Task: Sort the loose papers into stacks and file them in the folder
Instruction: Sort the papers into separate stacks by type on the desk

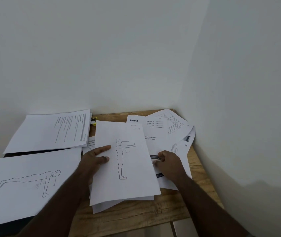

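Observation:
A sheet with a standing-figure drawing [127,168] tops a small stack at the table's middle. My left hand [93,158] grips its left edge, thumb on top. My right hand [168,162] pinches its right edge, resting over the loose papers [168,132] fanned out at the back right, one headed "blinkit". At the left lies a stack topped by a push-up figure drawing [30,182]. Behind it sits a stack of text pages [50,132]. Both left stacks rest on a dark folder [38,151], of which only thin edges show.
The wooden table [153,212] stands in a corner of white walls at the back and right. A small yellow and black object [93,121] peeks out between the text stack and the held sheet. The table's front edge runs along the bottom right.

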